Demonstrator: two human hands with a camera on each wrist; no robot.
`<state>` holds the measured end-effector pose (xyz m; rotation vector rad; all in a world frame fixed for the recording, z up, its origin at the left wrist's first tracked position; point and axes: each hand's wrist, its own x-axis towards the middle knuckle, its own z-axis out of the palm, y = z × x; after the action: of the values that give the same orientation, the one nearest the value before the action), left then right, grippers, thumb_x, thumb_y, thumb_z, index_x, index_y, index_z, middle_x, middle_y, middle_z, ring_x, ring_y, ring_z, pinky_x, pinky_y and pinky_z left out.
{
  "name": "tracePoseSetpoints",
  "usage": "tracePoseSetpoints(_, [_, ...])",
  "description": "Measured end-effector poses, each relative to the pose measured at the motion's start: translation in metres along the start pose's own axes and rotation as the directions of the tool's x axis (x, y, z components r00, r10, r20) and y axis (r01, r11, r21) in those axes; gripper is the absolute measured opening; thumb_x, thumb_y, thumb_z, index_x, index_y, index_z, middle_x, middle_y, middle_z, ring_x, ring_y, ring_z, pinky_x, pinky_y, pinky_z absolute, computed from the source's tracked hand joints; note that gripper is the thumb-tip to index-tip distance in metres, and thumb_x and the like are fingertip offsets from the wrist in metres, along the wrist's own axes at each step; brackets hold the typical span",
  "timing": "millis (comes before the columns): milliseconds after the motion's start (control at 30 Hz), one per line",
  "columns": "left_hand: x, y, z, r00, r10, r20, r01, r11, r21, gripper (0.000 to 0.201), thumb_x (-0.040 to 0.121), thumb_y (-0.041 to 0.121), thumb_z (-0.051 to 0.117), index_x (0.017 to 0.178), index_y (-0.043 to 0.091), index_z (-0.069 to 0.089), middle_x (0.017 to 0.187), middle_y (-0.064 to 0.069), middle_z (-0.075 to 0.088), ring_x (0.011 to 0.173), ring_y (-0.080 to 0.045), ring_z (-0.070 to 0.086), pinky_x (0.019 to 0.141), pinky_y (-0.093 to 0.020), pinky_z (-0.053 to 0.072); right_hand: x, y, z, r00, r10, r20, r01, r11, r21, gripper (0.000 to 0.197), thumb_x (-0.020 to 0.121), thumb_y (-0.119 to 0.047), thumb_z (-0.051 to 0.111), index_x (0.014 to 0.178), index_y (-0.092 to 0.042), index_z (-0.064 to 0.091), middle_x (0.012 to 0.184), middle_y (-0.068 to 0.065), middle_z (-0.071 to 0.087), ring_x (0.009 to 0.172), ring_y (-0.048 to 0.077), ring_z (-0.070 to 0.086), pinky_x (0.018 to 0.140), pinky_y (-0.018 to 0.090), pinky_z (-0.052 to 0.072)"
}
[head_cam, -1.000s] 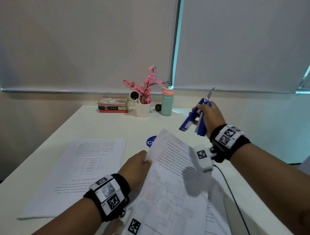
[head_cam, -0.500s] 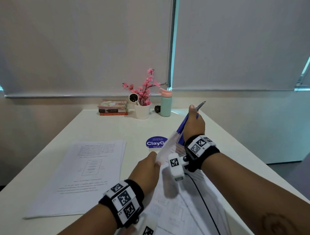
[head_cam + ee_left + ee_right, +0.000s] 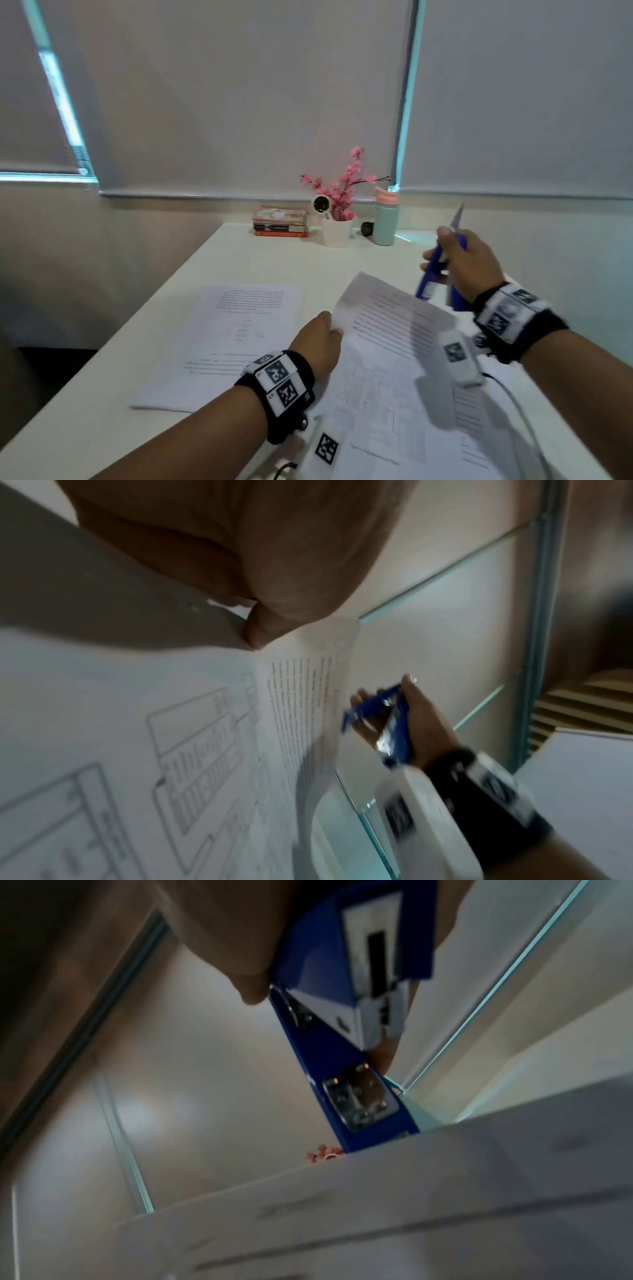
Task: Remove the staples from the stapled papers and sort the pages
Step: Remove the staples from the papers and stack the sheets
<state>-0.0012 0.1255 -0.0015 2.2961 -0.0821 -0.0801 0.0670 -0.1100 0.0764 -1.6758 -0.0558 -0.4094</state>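
My left hand [image 3: 320, 339] pinches the left edge of a printed page [image 3: 387, 346] with text and diagrams, its far corner lifted off the table. The left wrist view shows thumb and fingers [image 3: 260, 631] gripping that page [image 3: 171, 723]. My right hand [image 3: 459, 263] is raised to the right of the page and grips a blue stapler [image 3: 433, 274], hinged apart, metal tip pointing up. The right wrist view shows the stapler [image 3: 346, 1031] from below, with the page's edge [image 3: 377, 1191] under it. A flat stack of pages [image 3: 236, 339] lies to the left.
At the far edge of the white table [image 3: 212, 270] stand a small pile of books [image 3: 280, 222], a white pot of pink flowers [image 3: 337, 219] and a mint bottle with a pink cap [image 3: 385, 216]. More sheets [image 3: 479, 438] lie under the held page. Closed blinds hang behind.
My right hand with the stapler has drawn back from the page's top corner to the right and up. The left hand keeps its pinch and the page's corner is raised again. The head view shifted left.
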Motion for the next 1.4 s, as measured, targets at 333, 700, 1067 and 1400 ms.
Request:
tracePoseSetpoints(333, [0.01,-0.072,-0.145,0.9,-0.36,-0.247,0.394,0.913,0.102,0.04,0.101,0.007,0.036,0.14,-0.002,0.041,0.146,-0.019,0.043,0.133,-0.031,0.043,0.104,-0.031,0.036,-0.045,0.013,-0.031,0.875,0.15,0.461,0.308,0.563,-0.767,0.047,0.081,-0.067,0.052,0.081,-0.021,0.058,0.065,0.002,0.07,0.058,0.016,0.067,0.067,0.042,0.056])
tracePoseSetpoints(700, [0.013,-0.114,-0.179,0.836,-0.484,-0.26,0.536,0.821,0.195,0.049,0.1,0.023,0.05,0.141,-0.003,0.04,0.142,-0.018,0.049,0.12,-0.03,0.051,0.095,-0.033,0.04,-0.056,0.03,-0.019,0.795,0.246,0.554,0.412,0.451,-0.792,0.059,0.069,-0.081,0.037,0.084,-0.028,0.058,0.071,-0.011,0.066,0.06,0.007,0.06,0.059,0.022,0.046])
tracePoseSetpoints(1067, [0.025,-0.131,-0.156,0.873,-0.443,-0.205,0.48,0.7,0.529,0.092,0.077,0.069,0.058,0.144,0.012,0.03,0.145,-0.014,0.04,0.131,-0.034,0.04,0.105,-0.043,0.039,-0.047,0.022,-0.023,0.835,0.242,0.494,0.337,0.485,-0.807,0.032,0.09,-0.033,0.065,0.111,-0.027,0.042,0.087,-0.001,0.065,0.069,0.014,0.064,0.059,0.022,0.05])
tracePoseSetpoints(1400, [0.005,-0.002,-0.061,0.93,0.096,0.355,-0.275,0.822,0.498,0.061,0.087,0.056,0.059,0.142,0.035,0.043,0.151,0.01,0.035,0.135,-0.012,0.039,0.111,-0.03,0.031,-0.048,0.016,-0.052,0.839,0.296,0.456,0.308,0.432,-0.847,0.038,0.093,-0.027,0.062,0.12,-0.033,0.036,0.098,0.002,0.065,0.075,0.019,0.065,0.069,0.033,0.057])
